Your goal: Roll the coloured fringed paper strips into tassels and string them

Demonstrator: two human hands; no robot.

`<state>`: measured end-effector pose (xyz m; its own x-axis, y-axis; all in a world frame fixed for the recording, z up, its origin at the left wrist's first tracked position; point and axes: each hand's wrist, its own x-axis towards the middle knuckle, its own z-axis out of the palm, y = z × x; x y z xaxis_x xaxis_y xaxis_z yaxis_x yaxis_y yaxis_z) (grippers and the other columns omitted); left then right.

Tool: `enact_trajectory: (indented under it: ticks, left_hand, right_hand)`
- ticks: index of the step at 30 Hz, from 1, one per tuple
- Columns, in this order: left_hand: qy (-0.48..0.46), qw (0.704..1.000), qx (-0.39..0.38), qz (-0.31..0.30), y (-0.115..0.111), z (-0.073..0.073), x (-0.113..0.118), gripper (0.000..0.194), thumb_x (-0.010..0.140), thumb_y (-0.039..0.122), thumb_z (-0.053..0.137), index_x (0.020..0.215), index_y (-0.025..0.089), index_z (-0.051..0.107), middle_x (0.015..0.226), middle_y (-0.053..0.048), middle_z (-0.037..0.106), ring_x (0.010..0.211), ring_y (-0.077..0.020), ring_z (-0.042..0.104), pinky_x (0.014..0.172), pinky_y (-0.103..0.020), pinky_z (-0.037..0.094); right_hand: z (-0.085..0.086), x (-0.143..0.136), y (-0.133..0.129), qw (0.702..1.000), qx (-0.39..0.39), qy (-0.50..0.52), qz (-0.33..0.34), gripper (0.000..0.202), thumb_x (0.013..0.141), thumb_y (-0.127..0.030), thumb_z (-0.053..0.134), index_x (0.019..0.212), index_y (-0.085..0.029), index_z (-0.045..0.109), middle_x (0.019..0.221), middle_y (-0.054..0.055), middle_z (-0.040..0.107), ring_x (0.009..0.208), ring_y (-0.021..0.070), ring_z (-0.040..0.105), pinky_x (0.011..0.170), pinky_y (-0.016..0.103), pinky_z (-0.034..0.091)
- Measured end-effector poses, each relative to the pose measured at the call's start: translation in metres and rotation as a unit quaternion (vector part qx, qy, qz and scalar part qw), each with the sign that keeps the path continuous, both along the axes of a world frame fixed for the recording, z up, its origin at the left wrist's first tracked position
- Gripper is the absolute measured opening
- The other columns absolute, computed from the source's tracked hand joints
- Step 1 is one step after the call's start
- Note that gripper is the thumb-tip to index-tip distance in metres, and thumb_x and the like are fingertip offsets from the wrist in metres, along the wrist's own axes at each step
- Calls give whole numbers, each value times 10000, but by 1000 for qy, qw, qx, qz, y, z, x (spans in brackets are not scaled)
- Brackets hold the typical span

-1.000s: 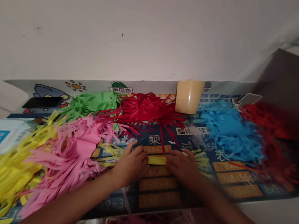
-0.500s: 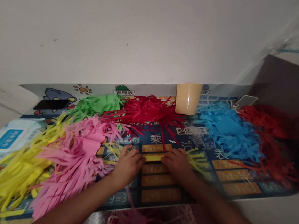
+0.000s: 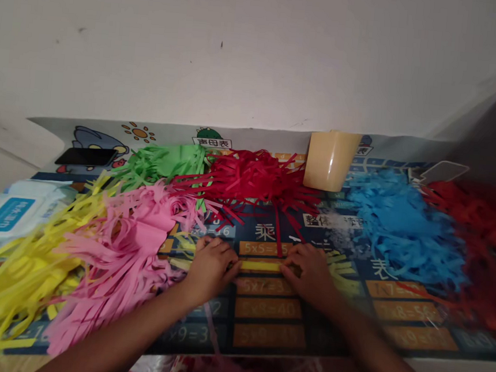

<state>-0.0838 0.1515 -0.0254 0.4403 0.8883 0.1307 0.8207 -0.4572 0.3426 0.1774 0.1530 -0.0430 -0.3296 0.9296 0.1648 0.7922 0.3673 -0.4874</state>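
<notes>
A narrow yellow paper piece (image 3: 260, 266) lies stretched between my hands over the dark printed mat (image 3: 330, 332). My left hand (image 3: 211, 267) pinches its left end, and fringed yellow strips stick out behind the fingers. The right end is pinched by my right hand (image 3: 310, 274), with more yellow fringe (image 3: 344, 272) spreading out past it. Just beyond my hands sits a bunch of dark red fringed paper (image 3: 259, 178). Pink fringed paper (image 3: 139, 240) is to the left of my left hand, and blue fringed paper (image 3: 409, 223) is right of my right hand.
A cream cup (image 3: 330, 161) stands at the back by the wall. Green fringe (image 3: 167, 161), a black phone (image 3: 86, 157), a wipes pack (image 3: 15, 212) and yellow strips (image 3: 23, 270) are on the left. Red paper (image 3: 479, 223) lies far right. Below the table edge is a patterned bag (image 3: 183, 371).
The view has shifted slightly, so the cup and blue paper appear further right. My right hand has moved a little away from my left, and more of the yellow piece shows between them.
</notes>
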Motion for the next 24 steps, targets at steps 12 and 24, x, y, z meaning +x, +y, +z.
enact_trajectory:
  ticks: [12, 24]
  left_hand:
    - [22, 987, 112, -113, 3, -6, -6, 144, 867, 299, 672, 1007, 331, 663, 928, 32, 682, 983, -207, 537, 1021, -486, 232]
    - [94, 972, 170, -133, 0, -7, 14, 79, 931, 212, 563, 889, 242, 623, 818, 35, 645, 892, -176, 529, 1018, -478, 268]
  right_hand:
    - [7, -1, -1, 993, 104, -25, 55, 41, 832, -236, 686, 802, -264, 679, 962, -1, 691, 921, 219, 537, 811, 395, 279]
    - [5, -15, -1, 961, 213, -110, 140, 74, 921, -196, 593, 878, -223, 646, 902, -1, 698, 963, 194, 547, 921, 415, 273]
